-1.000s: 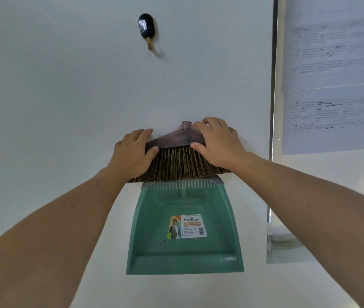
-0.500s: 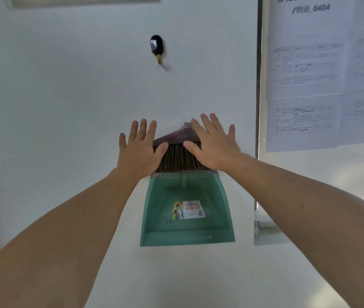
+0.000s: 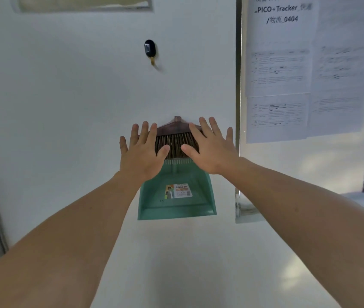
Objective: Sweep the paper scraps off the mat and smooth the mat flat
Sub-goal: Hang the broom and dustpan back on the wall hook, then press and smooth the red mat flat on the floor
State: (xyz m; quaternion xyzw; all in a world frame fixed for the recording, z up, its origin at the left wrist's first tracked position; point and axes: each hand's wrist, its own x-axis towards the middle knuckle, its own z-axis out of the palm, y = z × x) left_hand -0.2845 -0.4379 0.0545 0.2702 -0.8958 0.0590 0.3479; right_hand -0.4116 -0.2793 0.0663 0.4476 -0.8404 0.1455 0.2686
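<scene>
Both hands are spread flat with fingers splayed, holding nothing. The left hand [image 3: 142, 152] sits at 9 o'clock of the broom [image 3: 176, 138], the right hand [image 3: 210, 147] at 3 o'clock, each overlapping an edge of the bristles; whether the palms touch them I cannot tell. The broom head sits bristles down, tucked into the top of the green dustpan [image 3: 176, 196], a nested pair against the white wall [image 3: 65, 96], probably stored this way to keep them together. The open hands on either side suggest a two-handed hold on the set, or a release of it.

A black hook [image 3: 149, 50] sits on the wall at 12 o'clock from the broom, empty. The dustpan carries a sticker [image 3: 178, 191] whose brand looks like "haosen". Papers [image 3: 287, 70] at 2 o'clock read "PICO+Tracker" and "0404"; the finer print is illegible.

The mat and the paper scraps are not in view, so sweeping appears not yet begun.
</scene>
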